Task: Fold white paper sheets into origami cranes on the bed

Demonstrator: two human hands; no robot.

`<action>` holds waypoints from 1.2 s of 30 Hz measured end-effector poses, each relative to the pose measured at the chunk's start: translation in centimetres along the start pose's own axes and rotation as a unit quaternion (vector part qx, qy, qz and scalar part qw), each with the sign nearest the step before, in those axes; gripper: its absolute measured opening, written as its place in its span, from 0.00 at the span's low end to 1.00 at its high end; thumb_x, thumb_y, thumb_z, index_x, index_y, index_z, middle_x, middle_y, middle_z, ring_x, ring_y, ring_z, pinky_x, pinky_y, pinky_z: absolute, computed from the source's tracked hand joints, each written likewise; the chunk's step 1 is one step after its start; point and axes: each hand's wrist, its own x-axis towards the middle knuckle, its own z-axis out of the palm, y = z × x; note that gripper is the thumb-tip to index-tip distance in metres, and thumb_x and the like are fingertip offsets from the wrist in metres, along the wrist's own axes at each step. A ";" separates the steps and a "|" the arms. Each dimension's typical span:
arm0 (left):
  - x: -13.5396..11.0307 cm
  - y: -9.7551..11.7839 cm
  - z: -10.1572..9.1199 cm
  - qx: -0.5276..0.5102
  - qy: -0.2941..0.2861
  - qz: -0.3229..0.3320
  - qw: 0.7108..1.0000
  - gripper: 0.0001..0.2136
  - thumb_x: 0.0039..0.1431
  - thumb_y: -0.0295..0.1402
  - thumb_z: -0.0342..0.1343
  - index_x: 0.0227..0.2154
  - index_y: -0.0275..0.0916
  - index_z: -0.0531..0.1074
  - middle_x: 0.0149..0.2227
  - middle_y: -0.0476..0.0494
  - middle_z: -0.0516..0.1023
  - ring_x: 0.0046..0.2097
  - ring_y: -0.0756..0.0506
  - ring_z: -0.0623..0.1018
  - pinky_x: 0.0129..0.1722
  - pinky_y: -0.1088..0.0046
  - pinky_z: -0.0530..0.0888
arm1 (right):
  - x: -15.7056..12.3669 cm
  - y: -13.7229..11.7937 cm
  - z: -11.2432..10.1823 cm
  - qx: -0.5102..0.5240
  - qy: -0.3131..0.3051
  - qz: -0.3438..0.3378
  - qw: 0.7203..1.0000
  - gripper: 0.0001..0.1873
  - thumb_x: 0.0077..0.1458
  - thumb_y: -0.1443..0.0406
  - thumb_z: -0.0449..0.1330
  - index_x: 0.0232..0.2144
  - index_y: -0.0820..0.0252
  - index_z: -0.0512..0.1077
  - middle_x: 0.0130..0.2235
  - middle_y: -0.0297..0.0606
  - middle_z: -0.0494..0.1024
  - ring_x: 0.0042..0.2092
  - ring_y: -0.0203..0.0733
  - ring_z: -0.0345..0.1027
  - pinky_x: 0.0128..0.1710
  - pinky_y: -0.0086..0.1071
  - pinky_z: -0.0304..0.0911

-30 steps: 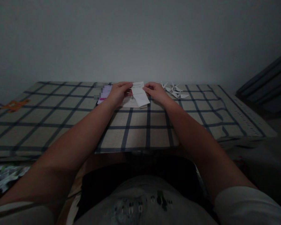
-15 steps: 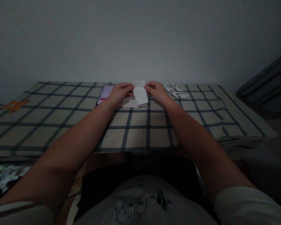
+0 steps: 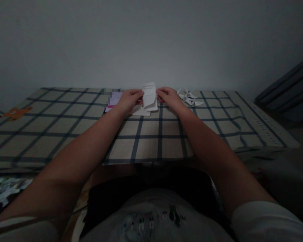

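A folded sheet of white paper with faint print stands tilted up near the back of the table. My left hand pinches its left edge between thumb and fingers. At the right edge of the paper, my right hand has its thumb and fingertips pressed together, close against the lower fold. Beneath the upper layer, a second layer sticks out at the bottom. A flat printed paper lies under it, partly covered by my left hand. A purple-and-pink item, partly blurred out, lies behind my left wrist.
Several pointed folded paper pieces lie right of my right hand. An orange object sits at the table's far left. The checked tablecloth reaches the front edge, and the wall rises behind.
The paper's upper layer has tilted up, and its lower end has lifted and shifted slightly left, showing a layer beneath. Both hands stay nearly in place.
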 end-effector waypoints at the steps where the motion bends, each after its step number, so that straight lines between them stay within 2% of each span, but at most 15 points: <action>1: 0.1 -0.1 -0.1 -0.001 0.004 0.004 1.000 0.13 0.50 0.39 0.69 0.34 0.35 0.81 0.35 0.41 0.84 0.37 0.45 0.82 0.41 0.68 0.79 | 0.0 0.1 0.0 0.000 -0.005 0.003 1.000 0.08 0.64 0.60 0.62 0.37 0.60 0.76 0.31 0.33 0.77 0.30 0.33 0.67 0.35 0.28 0.65; 6: 0.5 -0.5 -0.5 0.000 0.008 0.029 1.000 0.15 0.50 0.41 0.68 0.36 0.36 0.81 0.37 0.41 0.85 0.38 0.45 0.82 0.41 0.68 0.79 | 0.2 0.8 -0.1 0.006 -0.030 -0.009 0.999 0.07 0.62 0.63 0.63 0.34 0.61 0.77 0.31 0.34 0.79 0.30 0.33 0.68 0.34 0.29 0.64; 11: 0.3 -0.3 -0.3 -0.005 -0.001 0.007 1.000 0.13 0.50 0.39 0.67 0.36 0.36 0.80 0.38 0.41 0.84 0.39 0.44 0.82 0.43 0.66 0.80 | 0.4 1.3 -0.1 0.006 -0.028 -0.011 1.000 0.06 0.61 0.66 0.62 0.32 0.60 0.76 0.31 0.33 0.77 0.31 0.34 0.67 0.34 0.29 0.62; 16: -0.2 -0.2 0.0 -0.022 -0.053 -0.024 0.998 0.12 0.49 0.38 0.69 0.32 0.36 0.79 0.37 0.40 0.84 0.40 0.43 0.83 0.45 0.62 0.82 | 0.4 0.8 -0.3 -0.012 -0.005 -0.024 1.000 0.07 0.62 0.66 0.62 0.31 0.60 0.74 0.30 0.32 0.76 0.30 0.34 0.66 0.35 0.30 0.62; 20: -0.4 -0.3 0.0 0.005 -0.079 -0.029 0.996 0.12 0.51 0.39 0.69 0.30 0.34 0.80 0.35 0.39 0.84 0.37 0.45 0.83 0.49 0.62 0.81 | 0.2 0.2 -0.2 -0.002 0.009 -0.014 1.000 0.07 0.63 0.67 0.61 0.30 0.60 0.74 0.28 0.31 0.75 0.29 0.33 0.65 0.35 0.29 0.63; 24: -0.1 -0.5 -0.4 0.027 -0.063 -0.005 0.998 0.13 0.51 0.41 0.69 0.31 0.34 0.80 0.37 0.40 0.85 0.37 0.46 0.82 0.49 0.63 0.81 | 0.1 0.2 0.0 0.005 -0.002 -0.009 1.000 0.08 0.63 0.65 0.61 0.31 0.61 0.75 0.27 0.31 0.74 0.28 0.32 0.65 0.32 0.29 0.61; 28: 0.1 -0.6 -0.5 0.038 -0.047 0.001 0.998 0.14 0.51 0.42 0.69 0.31 0.34 0.79 0.38 0.40 0.85 0.39 0.45 0.83 0.48 0.63 0.82 | 0.2 0.7 0.0 0.009 -0.017 -0.013 1.000 0.05 0.61 0.66 0.63 0.32 0.61 0.76 0.28 0.30 0.75 0.28 0.32 0.65 0.32 0.28 0.60; 36: -0.6 0.0 0.1 0.004 -0.079 -0.049 0.996 0.13 0.52 0.39 0.69 0.34 0.34 0.80 0.37 0.39 0.85 0.38 0.44 0.83 0.46 0.63 0.82 | 0.3 0.6 0.0 0.009 -0.001 -0.007 1.000 0.05 0.60 0.69 0.63 0.30 0.61 0.74 0.28 0.30 0.75 0.29 0.32 0.66 0.33 0.29 0.61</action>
